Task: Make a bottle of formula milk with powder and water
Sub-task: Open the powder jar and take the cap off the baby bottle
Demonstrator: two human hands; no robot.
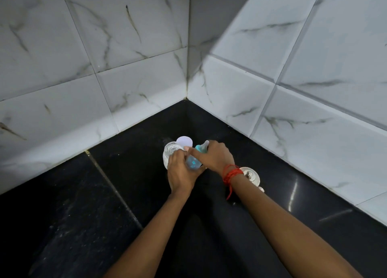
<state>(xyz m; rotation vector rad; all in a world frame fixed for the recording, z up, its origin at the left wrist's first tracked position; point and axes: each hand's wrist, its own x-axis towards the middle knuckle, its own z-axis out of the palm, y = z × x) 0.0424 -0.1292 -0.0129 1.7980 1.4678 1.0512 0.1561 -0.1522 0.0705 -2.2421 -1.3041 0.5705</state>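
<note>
In the far corner of the black counter (83, 215), where two walls of marbled white tiles (125, 47) meet, a small clear baby bottle (192, 162) with blue print on its side is held between both hands, tilted so that its top leans away and to the right. Its teal collar (198, 148) and pale teat (205, 145) stick out past the right hand (215, 157), whose grip is clamped over the bottle's upper end, fingers curled round it from above. The left hand (181, 173) has its grip closed on the lower body of the bottle from below and the left. Whether the bottle's base touches the counter cannot be told, as the hands hide it. Just behind the left hand, touching or nearly touching it, stands a clear jar (170, 150) with something white in its lower part, and a round white disc (184, 141) shows just beyond the jar's mouth. A red thread (231, 173) is wound round the right wrist, one end hanging loose. Just beyond that wrist a shiny steel lid with a knob (250, 174) lies on the counter.
</note>
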